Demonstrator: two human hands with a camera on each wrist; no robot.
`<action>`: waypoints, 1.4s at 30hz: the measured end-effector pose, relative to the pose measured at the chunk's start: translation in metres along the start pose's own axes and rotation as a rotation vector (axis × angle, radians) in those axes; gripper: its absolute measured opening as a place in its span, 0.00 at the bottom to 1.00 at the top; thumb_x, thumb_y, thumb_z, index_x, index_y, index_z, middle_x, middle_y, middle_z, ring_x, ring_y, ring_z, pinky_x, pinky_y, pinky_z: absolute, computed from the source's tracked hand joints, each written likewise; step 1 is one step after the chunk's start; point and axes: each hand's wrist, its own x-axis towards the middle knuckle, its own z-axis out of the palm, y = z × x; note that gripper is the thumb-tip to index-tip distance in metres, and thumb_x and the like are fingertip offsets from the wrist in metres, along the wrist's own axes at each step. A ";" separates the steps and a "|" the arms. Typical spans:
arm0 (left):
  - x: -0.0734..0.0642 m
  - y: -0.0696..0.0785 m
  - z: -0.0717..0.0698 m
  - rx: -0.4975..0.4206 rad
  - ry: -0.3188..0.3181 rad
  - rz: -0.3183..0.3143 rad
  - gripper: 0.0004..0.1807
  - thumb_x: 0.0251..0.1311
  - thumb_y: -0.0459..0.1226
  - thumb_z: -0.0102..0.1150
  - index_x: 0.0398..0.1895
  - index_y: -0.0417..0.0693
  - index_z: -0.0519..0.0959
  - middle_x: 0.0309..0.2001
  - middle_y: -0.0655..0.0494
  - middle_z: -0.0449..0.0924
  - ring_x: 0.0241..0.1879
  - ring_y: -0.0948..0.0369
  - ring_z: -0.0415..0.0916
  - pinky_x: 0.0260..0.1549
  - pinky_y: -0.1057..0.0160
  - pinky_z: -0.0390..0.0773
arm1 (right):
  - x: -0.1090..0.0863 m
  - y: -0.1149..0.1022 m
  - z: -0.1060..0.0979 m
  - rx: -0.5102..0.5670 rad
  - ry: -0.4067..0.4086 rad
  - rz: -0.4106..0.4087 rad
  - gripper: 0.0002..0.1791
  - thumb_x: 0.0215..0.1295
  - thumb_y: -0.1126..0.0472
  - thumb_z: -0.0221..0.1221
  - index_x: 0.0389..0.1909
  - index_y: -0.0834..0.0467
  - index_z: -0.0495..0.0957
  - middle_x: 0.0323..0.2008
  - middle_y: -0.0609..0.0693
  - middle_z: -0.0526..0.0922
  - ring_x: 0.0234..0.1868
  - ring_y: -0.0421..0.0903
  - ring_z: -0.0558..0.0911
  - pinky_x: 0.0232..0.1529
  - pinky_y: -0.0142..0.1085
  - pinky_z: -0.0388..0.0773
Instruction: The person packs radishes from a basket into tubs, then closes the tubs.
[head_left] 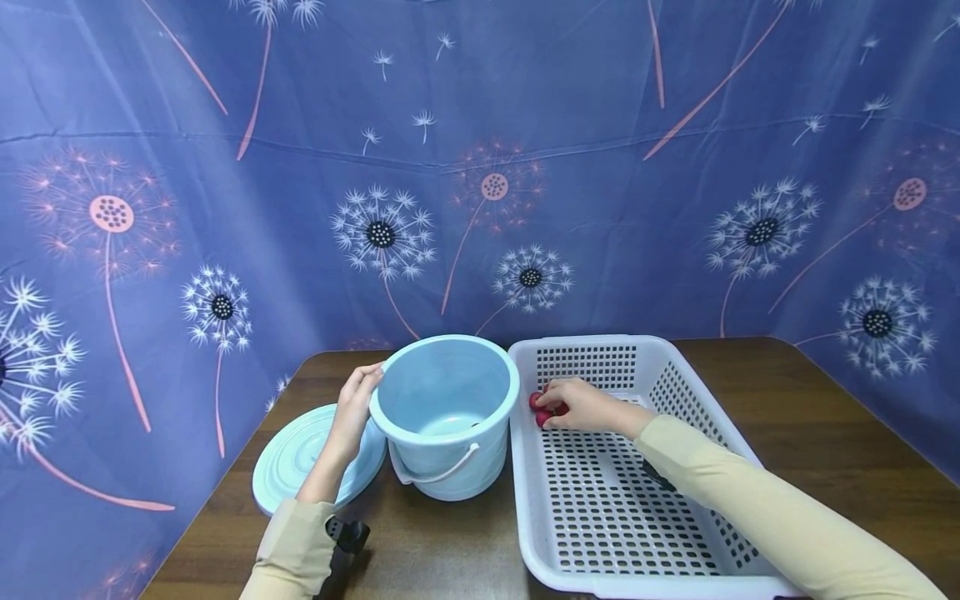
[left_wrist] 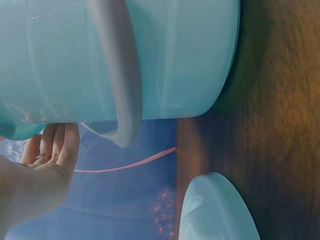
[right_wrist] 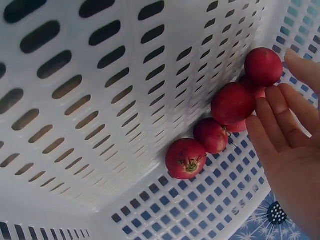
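My left hand (head_left: 356,408) holds the rim of a light blue bucket (head_left: 450,467), its fingers (left_wrist: 60,142) against the outer wall just under the rim. The bucket stands upright, its pale handle (left_wrist: 117,65) hanging down at the front. In the white perforated basket (head_left: 528,500), my right hand (head_left: 581,406) reaches down to several red radishes (head_left: 542,417) by the left wall. The right wrist view shows its fingers fairly straight, touching a radish (right_wrist: 233,103), with the thumb beside another radish (right_wrist: 263,67). Two more radishes (right_wrist: 185,158) lie farther along the wall.
Left of the bucket, a round light blue lid (head_left: 288,454) lies on the brown wooden table (head_left: 442,550). The basket stands close against the bucket's right side. A blue dandelion-patterned cloth (head_left: 622,250) hangs behind the table. A tiny dark spot shows inside the bucket, too small to identify.
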 end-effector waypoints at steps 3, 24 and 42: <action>0.001 0.000 0.000 -0.002 0.000 0.004 0.21 0.71 0.43 0.38 0.58 0.39 0.65 0.62 0.46 0.66 0.58 0.55 0.66 0.52 0.62 0.66 | 0.000 -0.002 -0.001 -0.024 -0.006 0.036 0.18 0.50 0.61 0.68 0.44 0.62 0.82 0.38 0.50 0.79 0.39 0.46 0.78 0.42 0.40 0.76; 0.000 0.001 -0.002 0.012 0.007 -0.001 0.21 0.71 0.44 0.38 0.59 0.39 0.65 0.62 0.47 0.67 0.56 0.57 0.67 0.49 0.65 0.68 | 0.001 -0.006 0.002 -0.099 -0.033 0.013 0.12 0.48 0.63 0.69 0.35 0.57 0.82 0.34 0.47 0.78 0.39 0.46 0.77 0.42 0.39 0.75; 0.002 -0.002 -0.001 -0.004 0.003 0.007 0.21 0.69 0.42 0.40 0.57 0.38 0.66 0.62 0.45 0.67 0.60 0.53 0.65 0.58 0.53 0.64 | 0.001 -0.002 -0.010 0.015 0.016 0.049 0.14 0.48 0.63 0.69 0.38 0.61 0.81 0.35 0.49 0.82 0.35 0.40 0.79 0.38 0.32 0.77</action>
